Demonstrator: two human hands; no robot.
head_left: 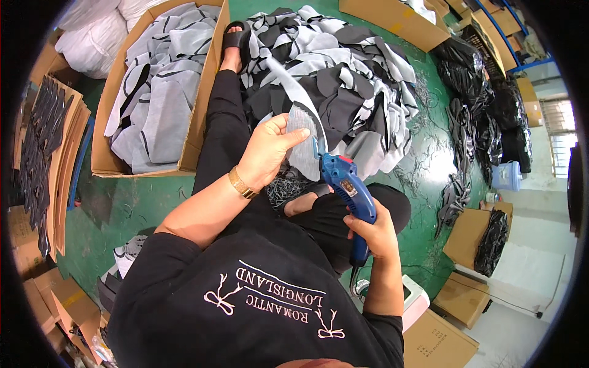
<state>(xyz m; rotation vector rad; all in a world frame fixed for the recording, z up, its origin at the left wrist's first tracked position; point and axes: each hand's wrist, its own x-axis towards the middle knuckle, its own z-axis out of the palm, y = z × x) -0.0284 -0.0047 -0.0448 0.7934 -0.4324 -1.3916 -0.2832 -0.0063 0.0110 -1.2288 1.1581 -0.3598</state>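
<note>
My left hand (268, 150), a gold watch on its wrist, pinches a grey fabric piece (302, 147) between thumb and fingers. In my right hand (377, 227) are blue electric scissors (353, 190) with a red part near the head, gripped by the handle. Their blade end touches the right edge of the fabric piece. From that edge a narrow pale strip (294, 89) curves up and away from the blades. Beyond my hands lies a big heap of grey and black fabric pieces (343, 80) on the floor.
To the left stands a cardboard box (191, 116) filled with grey fabric pieces. Thin offcuts (288, 187) lie on the green floor (423, 202) between my legs. Black plastic bags (485, 98) and a blue-white bucket (506, 176) line the right side. A white-and-pink container (414, 300) is by my right elbow.
</note>
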